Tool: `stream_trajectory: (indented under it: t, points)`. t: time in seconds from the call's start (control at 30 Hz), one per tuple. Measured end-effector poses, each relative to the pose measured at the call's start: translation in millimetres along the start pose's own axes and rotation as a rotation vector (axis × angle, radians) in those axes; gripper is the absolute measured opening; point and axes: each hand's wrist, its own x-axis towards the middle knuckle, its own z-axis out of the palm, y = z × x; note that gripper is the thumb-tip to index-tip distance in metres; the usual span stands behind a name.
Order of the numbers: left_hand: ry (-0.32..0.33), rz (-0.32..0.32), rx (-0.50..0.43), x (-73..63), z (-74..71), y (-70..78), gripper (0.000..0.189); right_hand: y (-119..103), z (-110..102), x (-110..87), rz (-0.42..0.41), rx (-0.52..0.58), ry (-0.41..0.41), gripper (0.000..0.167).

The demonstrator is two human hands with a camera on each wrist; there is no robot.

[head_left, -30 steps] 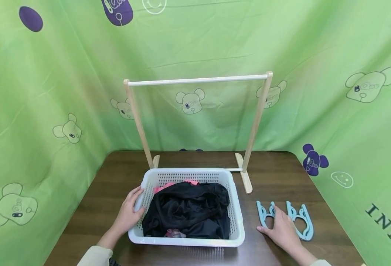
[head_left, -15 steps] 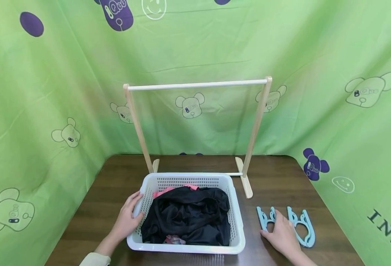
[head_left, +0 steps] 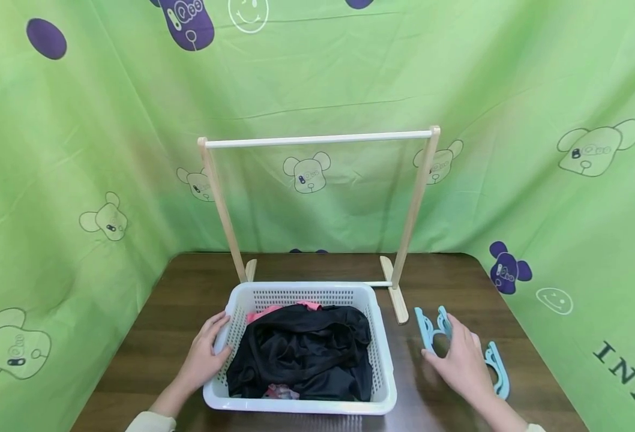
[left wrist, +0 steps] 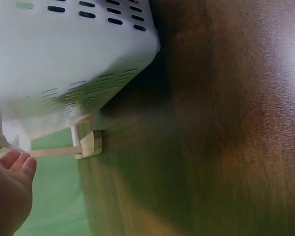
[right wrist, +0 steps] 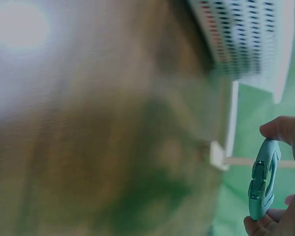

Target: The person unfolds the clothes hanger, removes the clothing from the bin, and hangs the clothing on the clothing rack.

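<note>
My left hand holds the left rim of a white plastic basket; in the left wrist view its curled fingers meet the rim. Inside the basket lies a crumpled black garment, with pink cloth showing behind it and a small patterned piece at the front. On the right, my right hand grips a light blue folding hanger between thumb and fingers. The right wrist view shows this hanger edge-on, raised off the table. A second blue hanger is partly hidden behind that hand.
Behind the basket stands a wooden rack with a white top bar, its right foot reaching forward beside the basket. Everything rests on a dark brown wooden table. A green printed curtain encloses the back and sides.
The right hand has lifted the nearer hanger off the table and moved slightly up and forward, now covering part of the second hanger. The left hand stays on the basket rim.
</note>
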Motion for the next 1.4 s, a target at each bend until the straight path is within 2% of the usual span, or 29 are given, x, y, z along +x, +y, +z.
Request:
stream_trajectory:
  t: [0.2,0.33,0.47,0.57,0.67,0.83,0.93,1.03,1.17,1.3,1.4]
  points:
    - [0.018,0.030,0.007,7.2,-4.0,4.3,0.059,-25.1,-14.0,14.5,-0.082,0.042,0.046,0.095]
    - [0.007,0.038,-0.014,15.7,-5.2,9.7,0.059,-40.3,-19.8,21.2,-0.141,0.068,0.061,0.091]
    - [-0.010,0.097,-0.037,25.2,-3.1,20.9,0.057,-55.3,-24.4,25.4,-0.217,0.088,0.062,0.087]
    - [-0.030,0.156,-0.043,32.3,1.2,33.5,0.054,-66.9,-27.6,27.7,-0.269,0.106,0.054,0.086]
    - [-0.079,0.191,-0.062,38.5,6.4,50.4,0.053,-77.8,-29.8,29.1,-0.297,0.121,0.040,0.087]
    - [-0.180,0.185,-0.133,46.3,16.7,84.6,0.052,-94.9,-31.7,29.6,-0.320,0.154,0.005,0.089]
    - [-0.235,0.180,-0.209,50.7,25.0,104.9,0.050,-104.9,-31.8,28.6,-0.336,0.179,-0.016,0.090]
    - [-0.302,0.147,-0.358,56.3,34.7,123.5,0.050,-114.1,-31.4,25.9,-0.353,0.204,-0.035,0.091]
    - [-0.377,0.025,-0.577,63.4,47.0,143.1,0.049,-125.2,-28.9,21.9,-0.380,0.220,-0.042,0.092]
    - [-0.400,-0.099,-0.737,68.7,57.8,156.0,0.048,-134.4,-24.5,18.8,-0.431,0.241,-0.029,0.092]
    - [-0.402,-0.161,-0.856,71.4,65.9,162.1,0.047,-139.7,-21.3,16.5,-0.466,0.261,-0.019,0.092]
